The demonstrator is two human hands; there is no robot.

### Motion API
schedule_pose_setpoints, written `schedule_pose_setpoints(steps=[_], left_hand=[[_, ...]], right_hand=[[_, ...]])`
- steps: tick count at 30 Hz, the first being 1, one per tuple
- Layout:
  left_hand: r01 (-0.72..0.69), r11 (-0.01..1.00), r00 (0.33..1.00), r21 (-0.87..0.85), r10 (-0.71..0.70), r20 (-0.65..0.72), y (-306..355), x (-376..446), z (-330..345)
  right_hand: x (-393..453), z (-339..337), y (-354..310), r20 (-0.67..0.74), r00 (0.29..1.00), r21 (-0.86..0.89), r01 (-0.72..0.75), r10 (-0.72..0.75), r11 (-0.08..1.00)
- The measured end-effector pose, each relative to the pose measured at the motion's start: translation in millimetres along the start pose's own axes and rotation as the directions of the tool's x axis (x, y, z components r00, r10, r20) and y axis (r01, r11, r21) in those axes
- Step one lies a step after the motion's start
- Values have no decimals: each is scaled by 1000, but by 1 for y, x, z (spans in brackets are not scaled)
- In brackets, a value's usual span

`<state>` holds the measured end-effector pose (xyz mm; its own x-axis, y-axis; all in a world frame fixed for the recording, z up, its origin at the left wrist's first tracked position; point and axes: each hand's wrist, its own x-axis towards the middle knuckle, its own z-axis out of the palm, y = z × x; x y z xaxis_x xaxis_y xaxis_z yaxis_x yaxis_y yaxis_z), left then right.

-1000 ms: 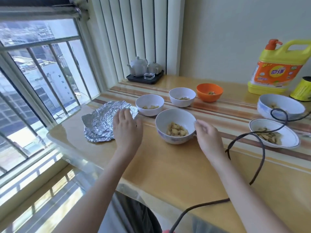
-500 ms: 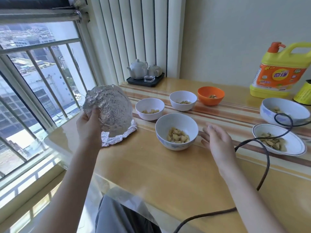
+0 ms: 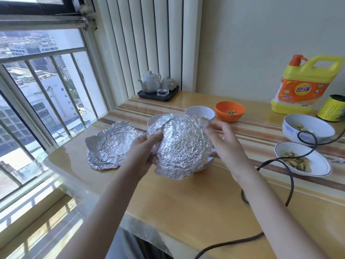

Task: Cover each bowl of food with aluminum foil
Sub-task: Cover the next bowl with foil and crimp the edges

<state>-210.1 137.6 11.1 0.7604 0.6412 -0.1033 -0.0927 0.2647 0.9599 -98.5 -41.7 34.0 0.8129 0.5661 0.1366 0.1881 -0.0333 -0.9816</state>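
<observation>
My left hand [image 3: 141,152] pinches the left edge of a crumpled aluminum foil sheet [image 3: 181,144] and holds it tilted over the near white bowl [image 3: 205,165], of which only a bit of rim shows. My right hand [image 3: 225,144] reaches the sheet's right edge with its fingers fairly straight. More foil sheets [image 3: 110,146] lie stacked on the table to the left. Uncovered bowls with food stand behind and to the right: two small white bowls [image 3: 200,113] [image 3: 154,119], an orange bowl [image 3: 229,111], a blue-patterned bowl [image 3: 308,128] and a shallow white dish [image 3: 302,161].
A black cable [image 3: 291,184] loops over the right side of the wooden table [image 3: 186,202] and across the right-hand dishes. A yellow detergent jug [image 3: 306,85] and a yellow can [image 3: 334,109] stand at the back right, a tea set tray [image 3: 158,90] by the barred window.
My left hand lifted one foil sheet off the stack and carried it right, over the near bowl. My right hand rose from the table to the sheet's right edge.
</observation>
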Motion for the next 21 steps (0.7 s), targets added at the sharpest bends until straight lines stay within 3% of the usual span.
schedule_pose_setpoints(steps=[3,4,9,21], left_hand=[[-186,877,951,444,274,-143,-17,8,19],[-182,850,937,495,303,-176,-20,10,22],[-130,873,943,469,255,-214,-24,23,28],[-80,926,959,369,172,-224,-33,33,28]], right_hand=[[16,-3,14,-149,988,-196,-59,30,979],[19,-5,19,-206,979,-264,-63,7,962],[28,-7,40,-285,956,-391,-43,-76,919],[44,-1,56,-315,942,-97,-152,114,984]])
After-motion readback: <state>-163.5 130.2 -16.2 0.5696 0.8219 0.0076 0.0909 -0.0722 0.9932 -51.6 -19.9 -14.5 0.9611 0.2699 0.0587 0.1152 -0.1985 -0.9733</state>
